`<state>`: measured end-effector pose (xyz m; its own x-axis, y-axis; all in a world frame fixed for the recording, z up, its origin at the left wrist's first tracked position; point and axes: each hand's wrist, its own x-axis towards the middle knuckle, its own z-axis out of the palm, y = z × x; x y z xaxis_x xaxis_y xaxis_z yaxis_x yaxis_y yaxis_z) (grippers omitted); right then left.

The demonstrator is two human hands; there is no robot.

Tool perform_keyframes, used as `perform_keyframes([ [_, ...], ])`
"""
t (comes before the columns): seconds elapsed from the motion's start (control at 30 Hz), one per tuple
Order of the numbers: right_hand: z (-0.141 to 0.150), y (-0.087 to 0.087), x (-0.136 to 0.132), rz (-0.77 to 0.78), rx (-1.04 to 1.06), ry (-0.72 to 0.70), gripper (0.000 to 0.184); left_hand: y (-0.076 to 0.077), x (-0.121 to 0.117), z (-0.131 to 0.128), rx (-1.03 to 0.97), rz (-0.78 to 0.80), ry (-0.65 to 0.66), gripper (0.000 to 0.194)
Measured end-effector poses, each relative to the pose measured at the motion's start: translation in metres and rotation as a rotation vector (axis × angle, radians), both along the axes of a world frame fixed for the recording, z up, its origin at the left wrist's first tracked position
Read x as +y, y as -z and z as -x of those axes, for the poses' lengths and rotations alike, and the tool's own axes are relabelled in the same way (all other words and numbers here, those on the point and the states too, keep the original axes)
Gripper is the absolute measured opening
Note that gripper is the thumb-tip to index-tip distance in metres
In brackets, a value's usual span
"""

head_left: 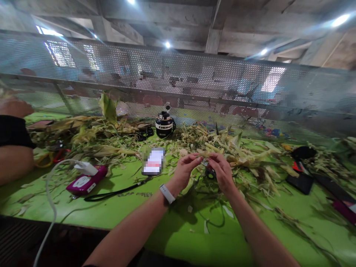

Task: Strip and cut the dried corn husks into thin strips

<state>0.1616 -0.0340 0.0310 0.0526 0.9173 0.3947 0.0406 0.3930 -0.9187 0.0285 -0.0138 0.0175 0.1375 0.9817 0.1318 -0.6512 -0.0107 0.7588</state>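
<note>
My left hand [187,168] is closed in a pinch, its fingertips meeting those of my right hand [222,172] above the green table. Between the fingertips runs a thin yellowish strip of corn husk [205,155], mostly hidden by the fingers. My right hand is also closed, thumb and fingers pressed together. Just under the hands sits a small dark round object [210,171] with a glint of red; its kind is not clear. Loose husks [251,157] lie to the right of my hands. A phone [153,161] with its screen lit lies left of them.
On the green table [122,215], a purple power strip [87,181] has a white charger and cable. A black bottle [164,125] stands by the perforated metal screen [194,81]. Husk piles [83,129] line the back. Another person's arm [13,144] is at left; scissors [44,160] lie nearby.
</note>
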Motion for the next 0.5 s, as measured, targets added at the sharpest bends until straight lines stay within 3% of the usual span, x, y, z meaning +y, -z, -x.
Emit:
perform_keyframes([
  [0.27,0.0081,0.0031,0.0007,0.067,-0.045,-0.086,0.022,0.0008,-0.0071,-0.0039,-0.125,0.149,0.110,0.032],
  [0.5,0.0026,-0.0003,0.0029,0.135,-0.025,-0.220,0.028,0.0018,-0.0034,-0.0020,-0.063,0.124,0.109,0.028],
])
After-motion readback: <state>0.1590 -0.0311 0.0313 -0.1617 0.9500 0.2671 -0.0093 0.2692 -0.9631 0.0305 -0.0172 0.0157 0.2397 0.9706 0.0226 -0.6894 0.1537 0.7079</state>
